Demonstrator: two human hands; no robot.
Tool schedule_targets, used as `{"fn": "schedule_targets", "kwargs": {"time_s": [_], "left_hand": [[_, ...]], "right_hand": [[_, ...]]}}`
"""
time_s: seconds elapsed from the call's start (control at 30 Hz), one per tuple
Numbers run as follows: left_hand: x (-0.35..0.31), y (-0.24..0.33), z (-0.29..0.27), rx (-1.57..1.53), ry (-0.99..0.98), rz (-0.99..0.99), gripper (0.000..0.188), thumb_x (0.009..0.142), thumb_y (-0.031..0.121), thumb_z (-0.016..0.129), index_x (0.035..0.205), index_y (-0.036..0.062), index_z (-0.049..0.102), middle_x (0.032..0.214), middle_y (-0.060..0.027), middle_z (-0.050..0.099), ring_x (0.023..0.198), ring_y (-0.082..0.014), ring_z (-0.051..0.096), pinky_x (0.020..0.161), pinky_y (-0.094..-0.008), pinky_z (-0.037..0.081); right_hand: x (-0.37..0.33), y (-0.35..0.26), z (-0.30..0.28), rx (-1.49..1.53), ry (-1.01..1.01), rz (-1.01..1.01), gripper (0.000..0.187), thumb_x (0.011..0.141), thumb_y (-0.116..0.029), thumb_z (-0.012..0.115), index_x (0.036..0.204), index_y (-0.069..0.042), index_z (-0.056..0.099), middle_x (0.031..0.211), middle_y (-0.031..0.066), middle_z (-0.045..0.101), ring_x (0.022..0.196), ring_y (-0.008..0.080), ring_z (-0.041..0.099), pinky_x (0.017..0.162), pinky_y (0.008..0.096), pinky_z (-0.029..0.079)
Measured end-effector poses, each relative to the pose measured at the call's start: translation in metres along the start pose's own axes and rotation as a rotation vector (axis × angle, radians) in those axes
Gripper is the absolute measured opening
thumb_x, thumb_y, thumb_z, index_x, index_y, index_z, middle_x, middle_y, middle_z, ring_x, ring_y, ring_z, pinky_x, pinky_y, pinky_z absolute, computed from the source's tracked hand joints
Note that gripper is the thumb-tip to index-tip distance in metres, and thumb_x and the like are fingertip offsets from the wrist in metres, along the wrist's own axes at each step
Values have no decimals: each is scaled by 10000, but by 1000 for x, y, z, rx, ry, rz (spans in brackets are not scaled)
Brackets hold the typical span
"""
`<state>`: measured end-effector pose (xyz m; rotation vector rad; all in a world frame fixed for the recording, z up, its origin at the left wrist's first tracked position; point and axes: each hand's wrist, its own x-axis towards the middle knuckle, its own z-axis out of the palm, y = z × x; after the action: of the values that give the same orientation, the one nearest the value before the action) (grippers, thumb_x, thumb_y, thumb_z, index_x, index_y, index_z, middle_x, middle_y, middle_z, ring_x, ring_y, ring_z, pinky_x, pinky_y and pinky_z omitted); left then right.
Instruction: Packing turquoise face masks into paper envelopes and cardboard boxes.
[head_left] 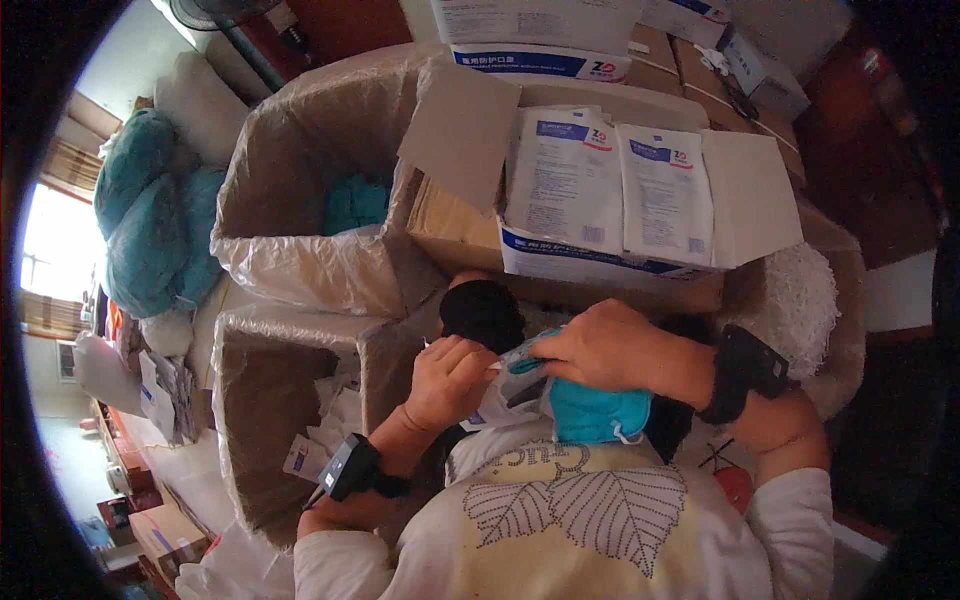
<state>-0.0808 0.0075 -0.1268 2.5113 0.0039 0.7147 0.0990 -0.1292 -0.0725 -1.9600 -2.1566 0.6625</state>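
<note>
My left hand point(445, 380) is closed, thumb and fingers pinching the edge of a white and see-through pouch point(492, 408) in front of my chest. Just right of it, my right hand point(612, 345) has its fingers bent round teal fabric at the pouch's upper end. A teal face mask point(598, 412) with a white strap hangs below my right hand, against my shirt. Whether this mask and the teal fabric at my fingertips are one piece, I cannot tell. Both wrists carry black strapped devices. My right fingertips are partly hidden by the teal fabric.
Ahead, an open carton point(610, 258) holds white packs point(655, 190). A plastic-lined box point(300, 150) at the far left has teal masks point(357, 203) inside; a nearer lined box point(270, 400) holds white pouches point(335, 425). Stuffed teal bags point(150, 240) stand leftmost. White straps point(805, 310) lie heaped at right.
</note>
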Motion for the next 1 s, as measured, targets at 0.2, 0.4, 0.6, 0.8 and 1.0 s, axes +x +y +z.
{"fn": "schedule_targets", "kwargs": {"time_s": [0.2,0.4,0.6,0.8,1.0], "left_hand": [[0,-2,-2,35,52,-50,153,635,81,628,759,74,537,710,-47,539,612,-226,521,539,-327,413],[-2,-1,-2,37,9,-35,129,666,91,622,764,77,540,732,-48,542,628,-226,521,549,-322,402],[-3,1,-1,37,-42,-54,117,678,93,619,765,76,542,721,-46,532,640,-224,519,558,-323,401],[-6,-1,6,68,-52,-88,103,696,100,610,772,71,546,709,-50,524,640,-237,523,550,-336,412],[-8,4,9,-9,-45,-310,104,744,106,586,820,45,553,710,-97,533,663,-288,545,546,-369,456]], "right_hand": [[5,-5,11,236,131,97,187,807,-310,506,912,-173,580,716,120,608,666,326,587,603,432,467],[3,3,7,308,48,52,169,814,-283,501,888,-166,597,767,94,621,700,306,592,621,417,470],[9,2,10,52,17,-65,176,792,-300,510,835,-149,590,720,67,606,685,277,594,620,395,472],[20,-4,35,-115,103,-126,172,774,-293,525,738,-128,555,677,30,579,636,234,582,561,361,442],[7,2,35,-16,340,-157,145,771,-255,544,699,-130,560,625,22,534,585,213,552,516,344,408]]}}
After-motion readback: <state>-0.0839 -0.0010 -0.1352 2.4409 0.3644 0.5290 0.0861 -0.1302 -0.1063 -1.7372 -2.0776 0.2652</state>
